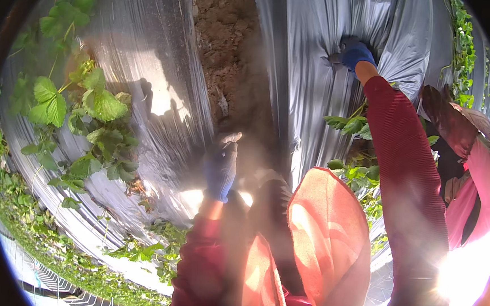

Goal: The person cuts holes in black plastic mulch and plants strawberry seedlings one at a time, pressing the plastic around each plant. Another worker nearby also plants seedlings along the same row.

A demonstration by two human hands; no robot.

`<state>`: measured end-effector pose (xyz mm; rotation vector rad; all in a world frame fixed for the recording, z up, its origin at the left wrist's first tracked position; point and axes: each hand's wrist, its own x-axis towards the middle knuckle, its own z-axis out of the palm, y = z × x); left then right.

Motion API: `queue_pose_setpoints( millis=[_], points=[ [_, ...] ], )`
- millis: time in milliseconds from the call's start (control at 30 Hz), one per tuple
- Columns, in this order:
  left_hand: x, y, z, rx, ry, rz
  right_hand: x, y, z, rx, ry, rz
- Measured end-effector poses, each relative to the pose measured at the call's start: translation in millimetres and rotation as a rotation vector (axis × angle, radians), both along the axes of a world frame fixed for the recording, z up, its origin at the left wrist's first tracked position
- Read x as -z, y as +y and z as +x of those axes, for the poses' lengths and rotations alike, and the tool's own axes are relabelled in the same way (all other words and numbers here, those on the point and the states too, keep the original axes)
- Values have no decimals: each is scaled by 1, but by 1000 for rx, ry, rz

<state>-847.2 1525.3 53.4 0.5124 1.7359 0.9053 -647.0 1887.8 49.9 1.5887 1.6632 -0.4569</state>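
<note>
My right hand [354, 56], in a blue knit glove with dark grey coating, grips the silvery plastic mulch film [309, 80] of the right-hand bed. Creases in the film run taut towards its fingers. Below that wrist, strawberry plants [353, 124] come up through the film, partly hidden by my sleeve. My left hand [222, 166], gloved alike, is low over the soil furrow [225, 45] beside the left bed's edge. Haze and glare blur it; its fingers point away from me, and whether they hold anything is unclear.
Leafy strawberry plants [99, 108] grow through the left bed's film [151, 27]. Pink cloth [329, 227] hangs before me, covering part of the furrow. Another person in pink clothing [482, 169] is close on the right. Further green rows [463, 49] run along the rim.
</note>
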Motion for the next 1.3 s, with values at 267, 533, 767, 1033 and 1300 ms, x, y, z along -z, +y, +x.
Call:
queue_pose_setpoints(
  millis=[267,533,767,1033,1300],
  points=[
    [-31,-24,-80,-11,113,-224,7,17,8,-218,-5,-153],
    [-57,45,-124,74,160,-96,49,22,29,-326,22,-83],
    [-73,191,-156,-63,-32,-60,21,23,12,68,91,-28],
    [-72,412,-209,127,176,-78,12,48,5,176,77,-202],
    [-68,499,-295,156,212,-44,27,94,-6,263,71,-209]
  ],
)
